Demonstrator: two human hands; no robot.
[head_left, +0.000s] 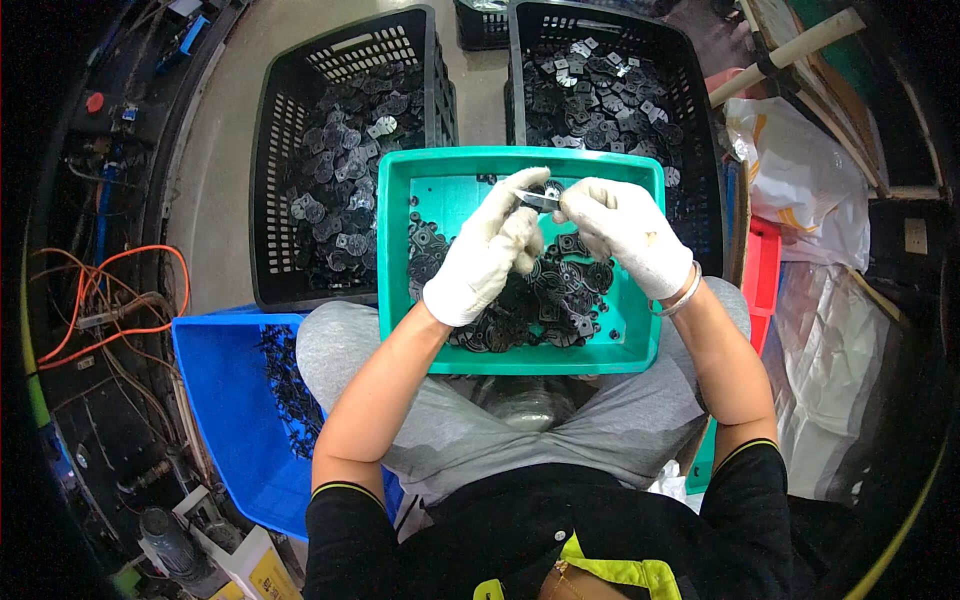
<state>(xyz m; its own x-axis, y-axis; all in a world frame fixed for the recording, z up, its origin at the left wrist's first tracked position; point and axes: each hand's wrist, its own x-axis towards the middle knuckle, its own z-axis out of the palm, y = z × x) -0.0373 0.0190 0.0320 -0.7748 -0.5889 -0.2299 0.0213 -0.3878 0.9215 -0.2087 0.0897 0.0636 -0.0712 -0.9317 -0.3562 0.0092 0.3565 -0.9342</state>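
Both my hands wear white gloves and meet above a green bin [521, 365] across my lap. My left hand [490, 250] pinches one side of a small black plastic part [541, 201]; a light, blade-like edge shows near its fingertips, too small to name. At the part's other side, my right hand [627, 228] grips with thumb and fingers. Below them, black plastic parts [545, 305], some disc-shaped and some with square ends, lie heaped in the bin with small loose round pieces among them.
Beyond the bin stand a left black crate [268, 215] and a right black crate [712, 180], both holding similar black parts. A blue bin [235, 410] with thin black pieces is at my left. An orange cable [188, 285] loops farther left; white sacks [800, 165] lie at right.
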